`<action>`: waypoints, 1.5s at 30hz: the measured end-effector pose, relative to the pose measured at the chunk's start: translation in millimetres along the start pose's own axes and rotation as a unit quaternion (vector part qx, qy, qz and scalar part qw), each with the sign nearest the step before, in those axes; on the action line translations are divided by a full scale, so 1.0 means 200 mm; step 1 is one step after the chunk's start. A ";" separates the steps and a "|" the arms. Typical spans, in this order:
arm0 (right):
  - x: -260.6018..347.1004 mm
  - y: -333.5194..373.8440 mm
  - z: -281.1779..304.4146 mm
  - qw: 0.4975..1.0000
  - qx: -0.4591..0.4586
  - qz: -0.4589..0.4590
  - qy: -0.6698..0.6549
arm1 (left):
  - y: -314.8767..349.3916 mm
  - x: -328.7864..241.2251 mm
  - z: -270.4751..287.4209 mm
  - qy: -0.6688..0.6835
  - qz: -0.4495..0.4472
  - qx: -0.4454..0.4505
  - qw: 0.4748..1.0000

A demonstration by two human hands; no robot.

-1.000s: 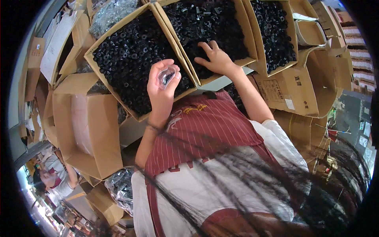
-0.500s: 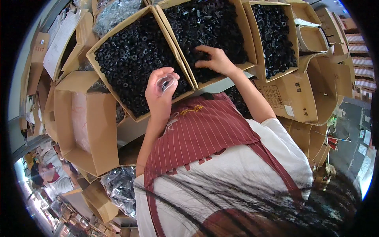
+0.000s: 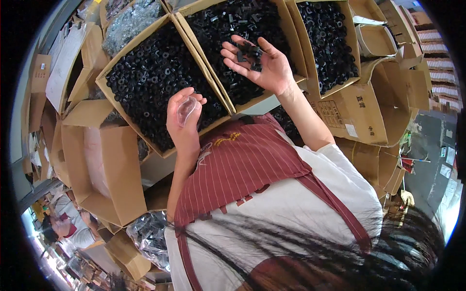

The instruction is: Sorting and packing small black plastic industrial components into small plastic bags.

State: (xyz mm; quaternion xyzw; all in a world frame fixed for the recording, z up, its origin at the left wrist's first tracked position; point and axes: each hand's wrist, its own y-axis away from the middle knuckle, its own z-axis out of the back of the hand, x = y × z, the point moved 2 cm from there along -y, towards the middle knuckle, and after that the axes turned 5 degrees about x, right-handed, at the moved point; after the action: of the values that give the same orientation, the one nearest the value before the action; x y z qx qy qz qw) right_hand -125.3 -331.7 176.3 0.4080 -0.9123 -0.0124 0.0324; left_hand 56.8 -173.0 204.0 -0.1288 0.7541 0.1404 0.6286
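My left hand [image 3: 182, 123] is closed around a small clear plastic cup [image 3: 186, 110], over the near part of a carton of black ring-shaped parts [image 3: 160, 80]. What lies inside the cup, I cannot make out. Palm up with its fingers apart, my right hand [image 3: 264, 68] carries several small black parts [image 3: 250, 54]. It hovers over the middle carton, which is filled with black blocky parts [image 3: 218, 29].
To the right stands a carton of black rings [image 3: 325, 43], with an opened box [image 3: 349, 114] nearer me. On the left are an open carton [image 3: 116, 169] and bagged clear parts [image 3: 133, 29]. Another person [image 3: 73, 225] is at lower left.
My right hand has risen from the middle carton and turned palm up, now showing black parts on it. My left hand has shifted slightly left and down with the cup.
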 end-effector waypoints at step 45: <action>-0.10 -0.02 -0.05 0.992 0.085 -0.030 0.090 | 0.00 0.04 0.08 -0.009 0.001 -0.006 1.000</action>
State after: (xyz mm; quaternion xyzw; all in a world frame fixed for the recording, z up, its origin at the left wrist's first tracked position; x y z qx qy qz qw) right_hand -108.4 -320.1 185.7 0.4360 -0.8907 0.1012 0.0789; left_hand 70.3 -167.3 193.2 -0.1304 0.7477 0.1468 0.6343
